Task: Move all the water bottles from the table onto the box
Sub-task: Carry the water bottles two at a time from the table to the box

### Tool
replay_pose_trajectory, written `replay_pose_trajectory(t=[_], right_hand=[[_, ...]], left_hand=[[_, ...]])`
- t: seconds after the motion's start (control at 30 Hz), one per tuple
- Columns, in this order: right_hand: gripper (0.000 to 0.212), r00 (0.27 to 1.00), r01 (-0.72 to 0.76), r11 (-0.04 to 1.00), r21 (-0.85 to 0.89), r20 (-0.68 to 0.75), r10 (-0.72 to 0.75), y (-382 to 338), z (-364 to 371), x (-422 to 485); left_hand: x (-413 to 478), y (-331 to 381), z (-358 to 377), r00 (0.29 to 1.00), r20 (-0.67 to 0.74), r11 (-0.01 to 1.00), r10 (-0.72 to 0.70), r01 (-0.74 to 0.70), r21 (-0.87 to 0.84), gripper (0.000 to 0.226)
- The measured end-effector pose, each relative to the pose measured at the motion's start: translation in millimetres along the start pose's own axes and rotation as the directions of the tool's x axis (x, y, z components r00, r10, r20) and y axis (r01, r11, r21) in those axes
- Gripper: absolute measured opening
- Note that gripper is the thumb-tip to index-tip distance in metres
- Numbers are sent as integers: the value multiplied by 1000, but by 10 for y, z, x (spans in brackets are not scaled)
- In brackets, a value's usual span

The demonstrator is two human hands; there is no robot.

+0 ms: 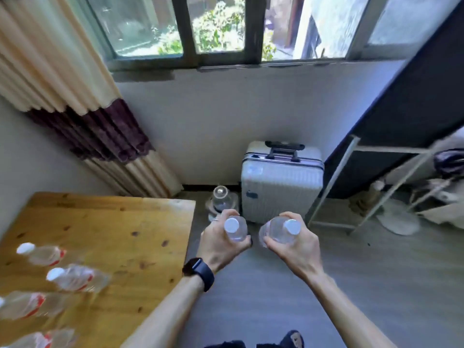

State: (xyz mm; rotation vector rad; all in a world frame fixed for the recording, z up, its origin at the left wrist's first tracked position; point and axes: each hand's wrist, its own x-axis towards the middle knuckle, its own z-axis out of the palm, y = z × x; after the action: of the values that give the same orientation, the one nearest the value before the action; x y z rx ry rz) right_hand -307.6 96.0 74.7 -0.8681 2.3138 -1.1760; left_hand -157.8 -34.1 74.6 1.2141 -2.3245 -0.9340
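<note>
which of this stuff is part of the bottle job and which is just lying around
Part of the job:
left hand, gripping the left-hand bottle
right hand, gripping the right-hand bottle
four bottles on the table
suitcase, probably the "box"

Just lying about:
curtain
window
floor jug
metal rack
wristwatch

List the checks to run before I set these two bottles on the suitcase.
1. Left hand grips left bottle: ok.
2. Right hand grips right bottle: ok.
3. Caps on both: ok.
4. Suitcase upright by the wall: ok.
5. Room on its top beside the handle: cannot tell.
6. Table cleared: not ok, four bottles on it.
</note>
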Motion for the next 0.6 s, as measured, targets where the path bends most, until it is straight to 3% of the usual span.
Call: replay_pose_trajectory(t=[0.3, 0.47, 0.6], right_hand=[[51, 920, -149, 989, 23, -364, 147, 985, -2091, 271], [55, 836, -295, 953, 67, -466, 291, 1473, -3056, 246], [52, 724, -404, 907, 117, -566, 395, 1859, -3672, 210]], left_hand=[[557, 2168, 1374, 912, 248, 944, 327, -327, -42, 51], [704, 3110, 2172, 788, 387, 875, 479, -467, -131, 46], [784, 3791, 2821, 667, 528, 834, 526, -528, -163, 46]])
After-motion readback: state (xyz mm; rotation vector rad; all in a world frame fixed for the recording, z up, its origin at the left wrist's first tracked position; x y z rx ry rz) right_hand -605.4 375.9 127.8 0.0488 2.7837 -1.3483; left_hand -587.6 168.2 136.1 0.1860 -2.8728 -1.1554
